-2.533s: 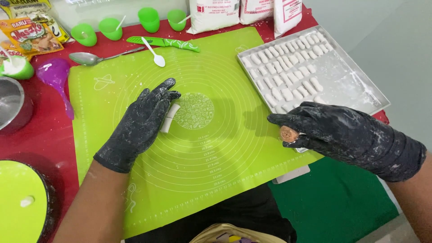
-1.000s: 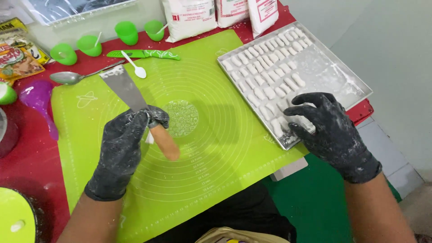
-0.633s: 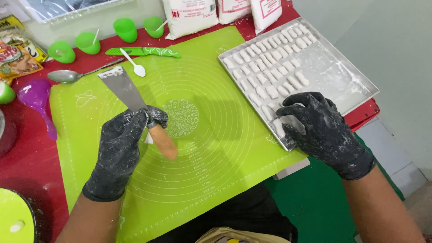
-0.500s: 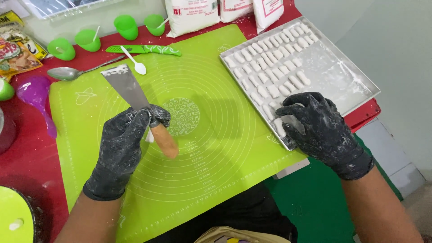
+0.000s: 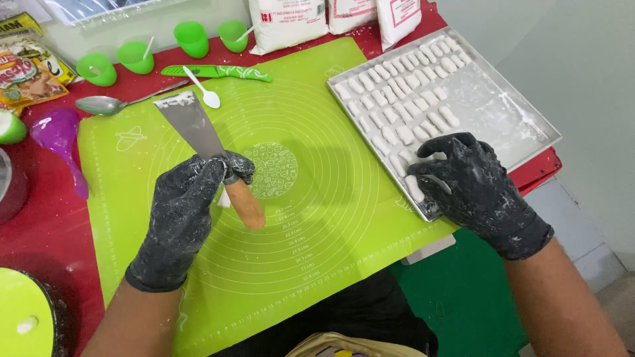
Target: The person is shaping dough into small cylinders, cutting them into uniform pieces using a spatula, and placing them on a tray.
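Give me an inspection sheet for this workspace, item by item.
Surface: red table covered by a green silicone baking mat printed with circles.
Job's things: metal scraper with wooden handle; metal tray, floured, holding rows of white dough pieces.
Clutter: metal spoon, white plastic spoon, green knife, green cups, purple scoop, flour bags, snack packets.
Grip: left hand, black glove, closed on the scraper handle; right hand, black glove, fingers on a dough piece at the tray's near corner.
Cables: nothing seen.
Surroundings: pale floor on the right, green surface below the table edge.
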